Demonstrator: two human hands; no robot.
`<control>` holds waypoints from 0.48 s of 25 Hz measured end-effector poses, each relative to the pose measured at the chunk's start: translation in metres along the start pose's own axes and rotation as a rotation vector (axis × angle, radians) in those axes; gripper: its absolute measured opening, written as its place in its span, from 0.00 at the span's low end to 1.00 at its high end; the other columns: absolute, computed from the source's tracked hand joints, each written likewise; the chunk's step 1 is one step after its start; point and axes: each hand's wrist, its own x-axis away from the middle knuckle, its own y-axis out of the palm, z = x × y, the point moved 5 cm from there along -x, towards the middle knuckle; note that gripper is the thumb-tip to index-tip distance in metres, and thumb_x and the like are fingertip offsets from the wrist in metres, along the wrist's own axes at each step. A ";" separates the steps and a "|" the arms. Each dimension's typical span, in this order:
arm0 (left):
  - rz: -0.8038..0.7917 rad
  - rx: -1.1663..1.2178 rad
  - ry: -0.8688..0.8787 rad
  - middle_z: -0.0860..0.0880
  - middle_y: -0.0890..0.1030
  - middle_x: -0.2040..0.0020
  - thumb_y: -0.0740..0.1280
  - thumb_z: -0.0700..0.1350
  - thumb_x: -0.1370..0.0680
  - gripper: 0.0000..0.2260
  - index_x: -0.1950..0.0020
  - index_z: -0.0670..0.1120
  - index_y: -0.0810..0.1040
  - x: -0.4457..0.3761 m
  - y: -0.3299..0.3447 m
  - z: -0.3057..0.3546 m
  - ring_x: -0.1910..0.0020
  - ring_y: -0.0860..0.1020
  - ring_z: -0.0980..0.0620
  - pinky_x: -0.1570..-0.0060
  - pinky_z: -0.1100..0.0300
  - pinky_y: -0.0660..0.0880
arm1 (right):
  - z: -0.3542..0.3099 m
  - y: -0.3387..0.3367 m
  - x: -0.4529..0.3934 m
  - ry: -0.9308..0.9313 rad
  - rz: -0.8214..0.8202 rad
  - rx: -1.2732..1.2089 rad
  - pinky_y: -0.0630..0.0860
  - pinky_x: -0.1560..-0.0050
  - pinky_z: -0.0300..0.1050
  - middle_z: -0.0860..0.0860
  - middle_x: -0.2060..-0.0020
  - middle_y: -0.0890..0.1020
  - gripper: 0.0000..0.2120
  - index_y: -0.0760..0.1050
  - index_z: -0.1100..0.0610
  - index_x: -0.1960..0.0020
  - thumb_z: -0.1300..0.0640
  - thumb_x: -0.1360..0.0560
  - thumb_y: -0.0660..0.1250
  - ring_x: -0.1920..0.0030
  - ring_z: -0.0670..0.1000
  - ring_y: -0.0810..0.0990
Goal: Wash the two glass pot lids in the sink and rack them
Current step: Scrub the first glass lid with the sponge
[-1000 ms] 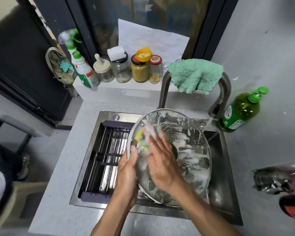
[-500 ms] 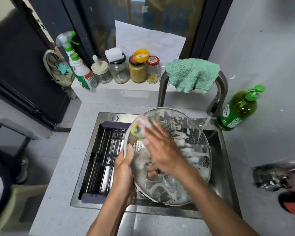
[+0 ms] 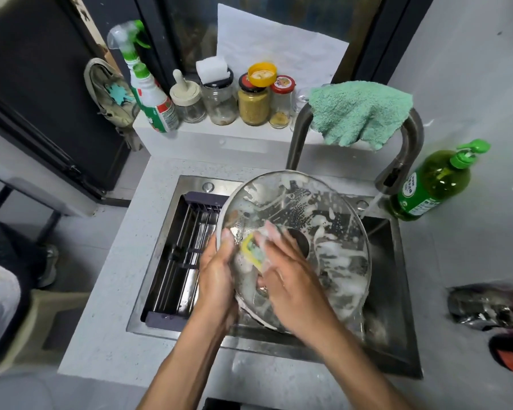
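Note:
A large glass pot lid (image 3: 317,220), streaked with white suds, stands tilted over the steel sink (image 3: 397,329). My left hand (image 3: 216,276) grips its left rim, thumb on the glass. My right hand (image 3: 288,279) presses a yellow-green sponge (image 3: 251,250) against the lid's lower left, just left of the dark knob (image 3: 301,242). A second lid's rim seems to show beneath, low in the basin; I cannot tell for sure.
A dark slatted rack (image 3: 184,253) fills the sink's left half. The faucet (image 3: 409,149) arches over the back with a green cloth (image 3: 359,113) draped on it, and water runs from its spout. Green soap bottle (image 3: 433,184) at right; jars and spray bottle (image 3: 151,93) on the ledge.
My right hand has slid the sponge down from the lid's upper left edge to its lower left, near my left thumb. The lid stays tilted in my left hand.

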 end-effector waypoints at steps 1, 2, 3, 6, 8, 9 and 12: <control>0.005 0.016 0.019 0.42 0.86 0.44 0.59 0.50 0.16 0.14 0.33 0.50 0.77 0.001 0.002 -0.002 0.46 0.85 0.42 0.56 0.54 0.84 | 0.003 -0.006 -0.006 0.001 -0.006 -0.009 0.42 0.22 0.47 0.32 0.23 0.44 0.25 0.52 0.39 0.23 0.57 0.17 0.50 0.21 0.41 0.39; 0.026 0.029 0.026 0.42 0.86 0.44 0.58 0.51 0.16 0.15 0.33 0.51 0.76 -0.001 0.002 -0.005 0.46 0.84 0.39 0.59 0.53 0.84 | 0.007 -0.012 -0.008 0.046 0.002 0.025 0.43 0.21 0.48 0.34 0.23 0.45 0.25 0.52 0.41 0.23 0.57 0.16 0.50 0.21 0.42 0.40; 0.051 0.047 0.020 0.42 0.86 0.45 0.58 0.52 0.16 0.15 0.32 0.51 0.75 -0.001 0.002 -0.007 0.49 0.84 0.36 0.62 0.51 0.84 | 0.013 -0.016 -0.005 0.141 0.022 0.089 0.46 0.20 0.51 0.36 0.23 0.45 0.25 0.53 0.42 0.22 0.57 0.16 0.50 0.21 0.44 0.40; 0.148 0.083 0.041 0.44 0.87 0.47 0.58 0.51 0.16 0.15 0.31 0.51 0.75 -0.005 -0.004 -0.005 0.51 0.85 0.40 0.63 0.54 0.83 | 0.002 -0.003 0.004 0.109 -0.023 0.118 0.55 0.22 0.55 0.35 0.23 0.45 0.26 0.56 0.43 0.22 0.60 0.16 0.53 0.22 0.44 0.41; 0.165 0.080 0.060 0.43 0.87 0.47 0.61 0.54 0.19 0.16 0.32 0.54 0.77 -0.003 -0.005 -0.009 0.54 0.86 0.42 0.62 0.53 0.83 | 0.008 -0.002 -0.001 0.112 -0.071 0.037 0.57 0.23 0.56 0.32 0.24 0.44 0.26 0.55 0.42 0.21 0.58 0.16 0.52 0.22 0.42 0.41; 0.165 0.088 0.061 0.43 0.87 0.47 0.62 0.56 0.20 0.18 0.32 0.55 0.76 -0.003 -0.006 -0.009 0.57 0.86 0.41 0.64 0.51 0.83 | 0.013 -0.005 -0.003 0.199 -0.044 0.065 0.56 0.22 0.57 0.33 0.24 0.43 0.25 0.54 0.42 0.21 0.57 0.16 0.50 0.22 0.42 0.41; 0.211 0.072 0.026 0.43 0.87 0.49 0.62 0.55 0.19 0.16 0.34 0.51 0.77 -0.004 -0.010 -0.009 0.57 0.87 0.43 0.66 0.53 0.83 | 0.006 0.002 0.002 0.118 -0.048 0.098 0.45 0.21 0.50 0.36 0.21 0.45 0.25 0.53 0.40 0.22 0.55 0.17 0.50 0.21 0.44 0.39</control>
